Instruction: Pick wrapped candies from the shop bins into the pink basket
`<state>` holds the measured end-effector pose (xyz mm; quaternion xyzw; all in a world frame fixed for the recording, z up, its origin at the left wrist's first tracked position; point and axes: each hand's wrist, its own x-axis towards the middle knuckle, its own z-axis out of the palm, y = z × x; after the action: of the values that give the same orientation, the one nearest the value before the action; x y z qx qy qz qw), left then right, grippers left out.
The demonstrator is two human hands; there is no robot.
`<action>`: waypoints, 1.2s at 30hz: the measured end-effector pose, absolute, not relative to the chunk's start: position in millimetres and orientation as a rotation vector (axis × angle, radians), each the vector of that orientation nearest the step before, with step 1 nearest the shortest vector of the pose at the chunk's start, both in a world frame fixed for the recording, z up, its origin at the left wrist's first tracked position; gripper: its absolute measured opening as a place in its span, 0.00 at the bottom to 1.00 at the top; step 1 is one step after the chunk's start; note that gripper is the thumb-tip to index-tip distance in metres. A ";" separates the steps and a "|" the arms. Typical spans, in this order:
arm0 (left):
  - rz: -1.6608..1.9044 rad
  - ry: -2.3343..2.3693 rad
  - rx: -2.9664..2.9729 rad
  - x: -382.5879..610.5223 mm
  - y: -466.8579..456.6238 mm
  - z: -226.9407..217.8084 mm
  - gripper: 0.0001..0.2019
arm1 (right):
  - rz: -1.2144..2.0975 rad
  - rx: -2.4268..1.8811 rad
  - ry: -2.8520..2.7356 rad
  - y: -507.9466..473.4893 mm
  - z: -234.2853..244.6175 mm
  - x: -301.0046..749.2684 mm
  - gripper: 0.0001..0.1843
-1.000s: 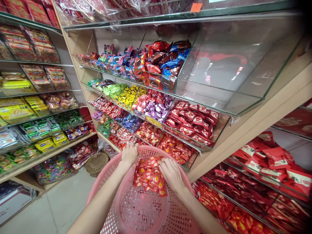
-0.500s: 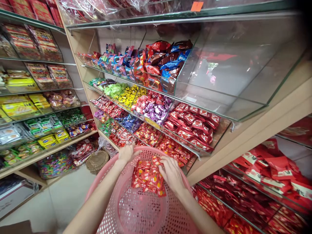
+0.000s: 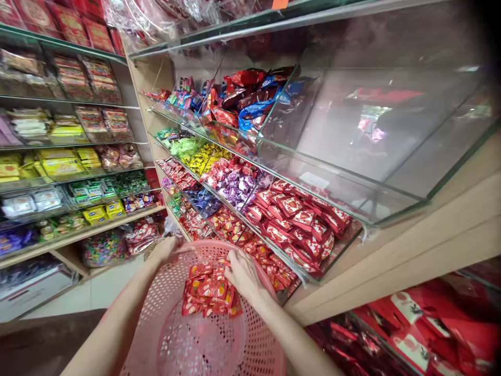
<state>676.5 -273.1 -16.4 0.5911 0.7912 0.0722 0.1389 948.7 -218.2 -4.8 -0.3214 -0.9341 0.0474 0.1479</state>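
Observation:
A pink perforated plastic basket (image 3: 176, 334) is in front of me, low in the view. My left hand (image 3: 167, 249) grips its far rim on the left, fingers over the edge. Inside, against the far wall, lies a small pile of red candy packets (image 3: 209, 293) with orange and yellow fruit prints. My right hand (image 3: 243, 272) reaches over the basket's right side. Its fingers are curled onto the upper right packets; the fingertips are partly hidden. Just beyond the rim, similar red packets (image 3: 260, 256) fill a low shelf bin.
Glass-fronted bins rise ahead, with red-and-white packets (image 3: 301, 219), purple-wrapped sweets (image 3: 237, 185) and blue and red bags (image 3: 250, 99). A wooden shelf post (image 3: 352, 271) slants at right beside red bags (image 3: 422, 324). More stocked shelves (image 3: 70, 196) stand at left.
The view has shifted, and the basket with both hands now appears further left. My right hand stays at the packets; my left stays on the rim.

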 end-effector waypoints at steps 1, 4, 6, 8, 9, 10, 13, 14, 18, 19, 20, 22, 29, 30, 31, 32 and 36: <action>0.244 2.273 1.706 675.3 -276.9 -19.1 0.25 | 0.139 -0.873 -2.712 -216.2 -3.8 946.6 0.07; 0.353 2.301 1.587 680.9 -291.7 -25.4 0.25 | 0.157 -0.810 -2.783 -211.0 -5.2 947.1 0.09; 0.388 2.318 1.464 690.2 -303.1 -26.7 0.25 | 0.173 -0.796 -2.834 -209.1 -7.9 951.1 0.11; 0.382 2.331 1.351 700.2 -313.7 -25.4 0.24 | 0.185 -0.762 -2.888 -209.8 -11.2 955.2 0.13; 0.363 2.345 1.300 704.8 -318.1 -24.0 0.24 | 0.192 -0.744 -2.917 -211.4 -13.5 956.8 0.14; 0.335 2.367 1.253 709.0 -321.7 -22.2 0.23 | 0.199 -0.735 -2.946 -213.7 -16.4 958.2 0.15; 0.222 2.481 1.192 719.0 -327.5 -16.3 0.23 | 0.214 -0.746 -2.993 -223.0 -30.2 962.8 0.19; 0.197 2.528 1.216 721.6 -328.1 -14.5 0.23 | 0.214 -0.742 -2.992 -225.9 -35.9 964.8 0.19; 0.137 2.637 1.378 728.6 -329.1 -9.3 0.25 | 0.242 -0.716 -2.980 -232.1 -51.4 972.6 0.18; 0.126 2.642 1.389 729.6 -329.9 -8.1 0.25 | 0.257 -0.715 -2.981 -232.3 -51.9 973.7 0.18; 0.116 2.647 1.384 730.3 -330.9 -6.8 0.25 | 0.271 -0.713 -2.984 -232.1 -51.1 974.3 0.18; 0.099 2.667 1.356 731.4 -333.4 -3.9 0.26 | 0.290 -0.700 -2.994 -231.5 -46.7 974.6 0.18; 0.081 2.740 1.301 730.6 -337.1 -0.5 0.27 | 0.333 -0.672 -3.045 -229.4 -28.8 976.9 0.21; 0.084 2.745 1.292 729.9 -337.2 -1.5 0.27 | 0.355 -0.681 -3.047 -229.0 -26.3 977.8 0.21; 0.088 2.749 1.281 729.2 -337.4 -2.7 0.28 | 0.377 -0.694 -3.052 -228.6 -23.7 978.6 0.21; 0.092 2.751 1.273 728.5 -337.6 -3.9 0.28 | 0.394 -0.705 -3.058 -228.3 -21.1 979.5 0.21; 0.083 2.744 1.275 727.3 -338.0 -6.8 0.28 | 0.421 -0.696 -3.061 -228.4 -12.5 982.5 0.24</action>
<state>727.3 -338.0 -6.8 0.4204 0.9051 0.0275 0.0573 982.5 -228.4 -12.5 -0.2197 -0.9664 0.1330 -0.0131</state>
